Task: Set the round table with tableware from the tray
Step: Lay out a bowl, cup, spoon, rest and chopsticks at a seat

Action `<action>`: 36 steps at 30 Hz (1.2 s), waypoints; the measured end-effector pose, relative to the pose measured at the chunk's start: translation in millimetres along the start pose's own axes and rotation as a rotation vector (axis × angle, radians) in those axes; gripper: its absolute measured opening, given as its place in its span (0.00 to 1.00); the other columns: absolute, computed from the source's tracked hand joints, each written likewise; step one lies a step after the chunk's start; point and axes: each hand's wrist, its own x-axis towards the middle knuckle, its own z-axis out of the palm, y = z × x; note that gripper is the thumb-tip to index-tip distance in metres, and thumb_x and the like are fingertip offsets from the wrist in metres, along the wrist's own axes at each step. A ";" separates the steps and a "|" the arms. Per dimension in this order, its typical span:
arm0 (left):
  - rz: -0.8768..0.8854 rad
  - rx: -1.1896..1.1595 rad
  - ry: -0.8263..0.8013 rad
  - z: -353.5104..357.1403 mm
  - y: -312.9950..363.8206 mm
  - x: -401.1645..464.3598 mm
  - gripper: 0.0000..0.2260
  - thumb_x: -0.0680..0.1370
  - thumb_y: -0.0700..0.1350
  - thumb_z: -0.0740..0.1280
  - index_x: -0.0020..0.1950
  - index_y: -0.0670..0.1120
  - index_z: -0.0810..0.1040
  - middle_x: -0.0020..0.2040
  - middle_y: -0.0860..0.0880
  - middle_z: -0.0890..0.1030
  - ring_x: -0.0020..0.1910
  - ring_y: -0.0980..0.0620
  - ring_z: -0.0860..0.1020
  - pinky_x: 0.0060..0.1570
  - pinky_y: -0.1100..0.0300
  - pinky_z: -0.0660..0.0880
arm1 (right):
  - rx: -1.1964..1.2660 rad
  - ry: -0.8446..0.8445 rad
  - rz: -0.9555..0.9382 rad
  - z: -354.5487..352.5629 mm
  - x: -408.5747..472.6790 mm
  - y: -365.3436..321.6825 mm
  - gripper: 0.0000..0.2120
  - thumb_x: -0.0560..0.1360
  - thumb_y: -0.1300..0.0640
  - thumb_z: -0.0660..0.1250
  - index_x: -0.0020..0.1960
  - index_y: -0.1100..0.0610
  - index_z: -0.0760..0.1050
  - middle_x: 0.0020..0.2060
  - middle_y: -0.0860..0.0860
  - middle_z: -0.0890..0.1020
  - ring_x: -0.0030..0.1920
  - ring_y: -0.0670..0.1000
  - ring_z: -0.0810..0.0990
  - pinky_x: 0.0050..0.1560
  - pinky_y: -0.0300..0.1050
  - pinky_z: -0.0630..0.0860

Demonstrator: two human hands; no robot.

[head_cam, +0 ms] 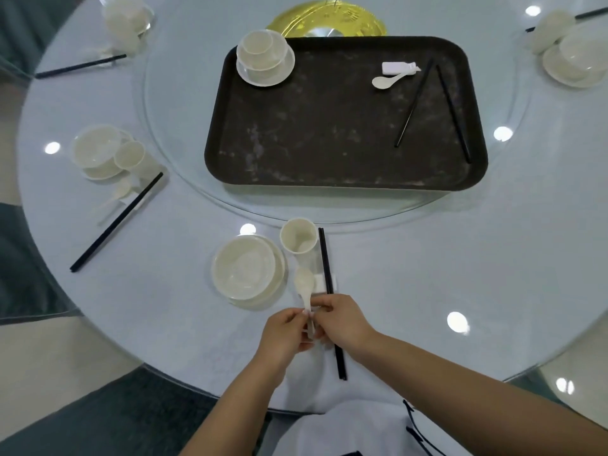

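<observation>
Item 1, near setting, in progress. Both my hands met at the handle of a white soup spoon (304, 286): left hand (284, 334) w/ fingers curled, pinching the handle end; right hand (342, 322) w/ fingers also curled onto it from the other side. Spoon bowl pointed away from me, lying just beside a small white rest (319, 282) and the black chopsticks (327, 278), which ran across that rest. Bowl on plate (245, 269) to the left, cup (298, 236) above the spoon. Judged this setting nearly complete; only the spoon's alignment left.

Item 2, settings already out. One at left (105, 153): bowl, plate, cup, spoon, chopsticks. One far left (126, 23) and one far right (572, 51), both partly cut off; contents approx. the same, can't confirm each pc.

Item 3, tray (329, 153), on the glass turntable (177, 126). Still held one more set: stacked bowl, cup and plate (265, 57), a spoon (385, 81), a white rest (399, 68), two loose chopsticks (434, 106). So at least one place left to lay, as I judged it.

Item 4, materials. Crockery: off-white, glossy, round, prob. ceramic or melamine. Chopsticks: thin, straight, matte black. Tray: dark rectangle, rounded corners, scuffed, speckled finish. Surface (427, 274): round, pale blue-white, under a reflective glass top showing ceiling-light spots. Gold disc (329, 19) at centre, behind the tray.
</observation>
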 end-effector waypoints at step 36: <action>0.567 0.233 0.468 -53.0 51.1 -3.8 0.13 0.78 0.52 0.64 0.34 0.52 0.78 0.32 0.57 0.79 0.34 0.58 0.77 0.33 0.61 0.69 | -0.919 0.442 -0.365 -123.0 63.7 -86.5 0.31 0.79 0.61 0.58 0.79 0.57 0.50 0.79 0.52 0.53 0.78 0.54 0.51 0.76 0.52 0.54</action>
